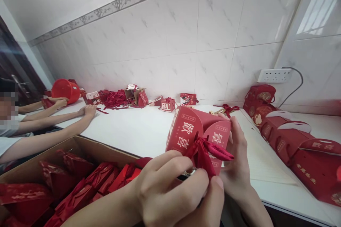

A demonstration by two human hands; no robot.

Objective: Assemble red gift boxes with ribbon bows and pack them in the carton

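Note:
A red gift box with white Chinese characters is held up in front of me above the table's near edge. A dark red satin ribbon is tied in a bow across its top. My left hand is closed, pinching a ribbon end between thumb and fingers. My right hand is wrapped round the box's right side, with some fingers hidden behind it. Below my left forearm stands an open cardboard carton with several red boxes inside.
Larger red boxes with handles stand in a row at right, below a wall socket strip. A ribbon pile and small boxes lie along the wall. Co-workers' arms reach in from left, near a red basin.

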